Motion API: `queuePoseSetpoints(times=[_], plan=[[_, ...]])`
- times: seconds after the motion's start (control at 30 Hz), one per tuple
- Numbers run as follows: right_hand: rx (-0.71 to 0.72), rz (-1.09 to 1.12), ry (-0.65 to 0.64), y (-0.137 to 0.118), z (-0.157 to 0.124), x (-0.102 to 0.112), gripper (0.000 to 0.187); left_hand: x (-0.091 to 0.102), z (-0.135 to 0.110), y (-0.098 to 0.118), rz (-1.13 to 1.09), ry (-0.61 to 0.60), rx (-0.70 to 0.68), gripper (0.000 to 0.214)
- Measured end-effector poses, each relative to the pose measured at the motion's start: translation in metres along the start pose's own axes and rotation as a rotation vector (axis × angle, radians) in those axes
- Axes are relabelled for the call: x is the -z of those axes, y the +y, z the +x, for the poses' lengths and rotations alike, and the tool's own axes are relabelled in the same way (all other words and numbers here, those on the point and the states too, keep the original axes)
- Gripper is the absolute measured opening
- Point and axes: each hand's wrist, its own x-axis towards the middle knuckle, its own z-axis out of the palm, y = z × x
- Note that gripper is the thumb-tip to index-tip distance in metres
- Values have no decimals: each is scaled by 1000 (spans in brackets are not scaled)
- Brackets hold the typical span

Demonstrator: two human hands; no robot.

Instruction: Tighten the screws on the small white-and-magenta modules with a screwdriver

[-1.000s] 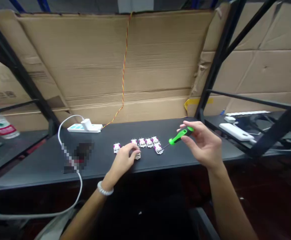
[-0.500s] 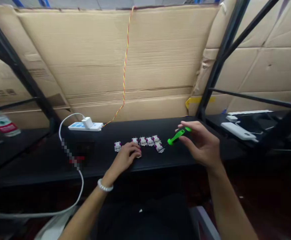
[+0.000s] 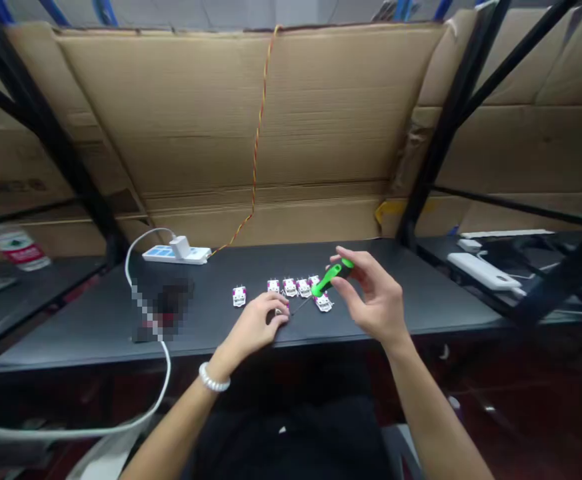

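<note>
Bottle [image 3: 23, 253] well left of the left hand, a frame bar crossing its shoulder. Dark item [image 3: 163, 307] nearer that hand is pixelated, can't make it out; power strip [image 3: 198, 256] beyond it. Lone part [image 3: 239, 297] just past the left hand's outer side, white with purple sides, thin pins on top. Left hand [image 3: 258, 323]: thumb and fingers closed round a held part [image 3: 278, 312], mostly hidden, only slivers of white and purple show. Row of four parts [image 3: 289, 287] just beyond those fingers, rightmost partly covered by the screwdriver [image 3: 325, 280], green and black, thin shaft slanting to the left fingertips; can't tell if tip touches. Sixth loose part [image 3: 323, 304] between hands. Right hand [image 3: 375, 297] grips the handle's black end
</note>
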Motion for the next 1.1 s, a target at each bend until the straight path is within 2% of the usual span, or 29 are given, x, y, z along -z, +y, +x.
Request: queuePoseSetpoints(times=[0.13,0.37,0.7,1.1], plan=[[13,13,-29,1,7,-13,45,-1,1,-2,-53,0,18,11],[23,-12,-87,2,18,-23,41,-1,2,-4,-92,-1,40,11],[20,-36,-126,7,20,-26,43,-3,2,-6,-132,5,48,11],[30,-72,-128,0,21,-27,44,-4,2,-3,-142,22,61,14]])
